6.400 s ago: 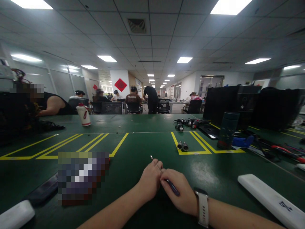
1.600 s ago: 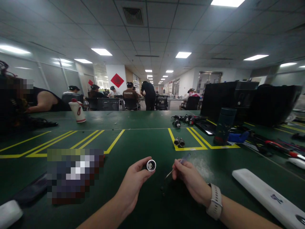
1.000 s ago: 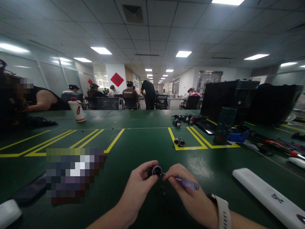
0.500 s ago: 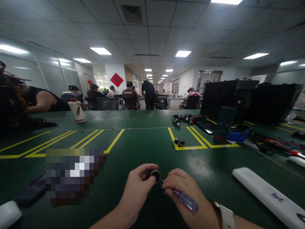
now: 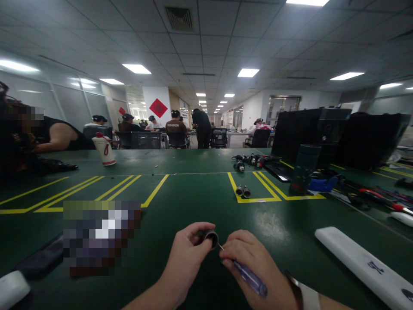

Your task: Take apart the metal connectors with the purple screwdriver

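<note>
The left hand (image 5: 182, 256) gripped the connector (image 5: 211, 237) above the desk (image 5: 190, 193), well short of its far edge. The right hand (image 5: 250, 252) held the screwdriver (image 5: 252, 279), shaft toward the connector's open end. Two metal sleeves (image 5: 246, 192) lay nearer that edge.

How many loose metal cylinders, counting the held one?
3: held cylinder in the left hand; left cylinder and right cylinder together by the yellow tape. The cable pile may hide more.
</note>
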### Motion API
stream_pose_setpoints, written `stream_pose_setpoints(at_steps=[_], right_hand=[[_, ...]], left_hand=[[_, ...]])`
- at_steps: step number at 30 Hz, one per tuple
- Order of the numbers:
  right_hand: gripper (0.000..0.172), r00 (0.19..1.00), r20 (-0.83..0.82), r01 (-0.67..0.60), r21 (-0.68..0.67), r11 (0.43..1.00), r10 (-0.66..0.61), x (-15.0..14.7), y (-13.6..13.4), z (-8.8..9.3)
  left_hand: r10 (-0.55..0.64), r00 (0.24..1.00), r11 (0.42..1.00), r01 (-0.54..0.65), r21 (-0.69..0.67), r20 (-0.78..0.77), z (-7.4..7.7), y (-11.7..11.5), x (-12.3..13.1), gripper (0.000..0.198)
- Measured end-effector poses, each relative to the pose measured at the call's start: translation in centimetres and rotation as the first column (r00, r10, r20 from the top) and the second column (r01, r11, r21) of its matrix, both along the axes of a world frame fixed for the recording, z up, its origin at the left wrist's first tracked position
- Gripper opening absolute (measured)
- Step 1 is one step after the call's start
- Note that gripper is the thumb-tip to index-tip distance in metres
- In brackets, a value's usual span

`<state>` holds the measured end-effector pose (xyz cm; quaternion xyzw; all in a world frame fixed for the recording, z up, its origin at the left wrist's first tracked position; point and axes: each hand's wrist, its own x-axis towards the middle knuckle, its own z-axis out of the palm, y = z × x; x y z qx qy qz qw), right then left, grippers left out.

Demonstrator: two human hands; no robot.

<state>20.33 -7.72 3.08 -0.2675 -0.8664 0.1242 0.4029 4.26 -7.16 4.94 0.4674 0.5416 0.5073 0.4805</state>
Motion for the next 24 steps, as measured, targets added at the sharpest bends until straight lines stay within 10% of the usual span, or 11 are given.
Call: stream_pose_setpoints(at_steps=[19,24], right_hand=[[0.012,0.998,-0.069,-0.014,0.017,1.000,0.016,0.02,-0.26,-0.10],[0.026,0.966,-0.235,0.048,-0.240,0.970,-0.106,0.18,-0.13,0.15]], left_hand=[[0.001,0.999,1.000,-0.001,-0.009,0.035,-0.25,0.20,0.02,0.022],[0.038,0.997,0.999,-0.037,-0.023,0.067,-0.29,0.71,-0.47,0.024]])
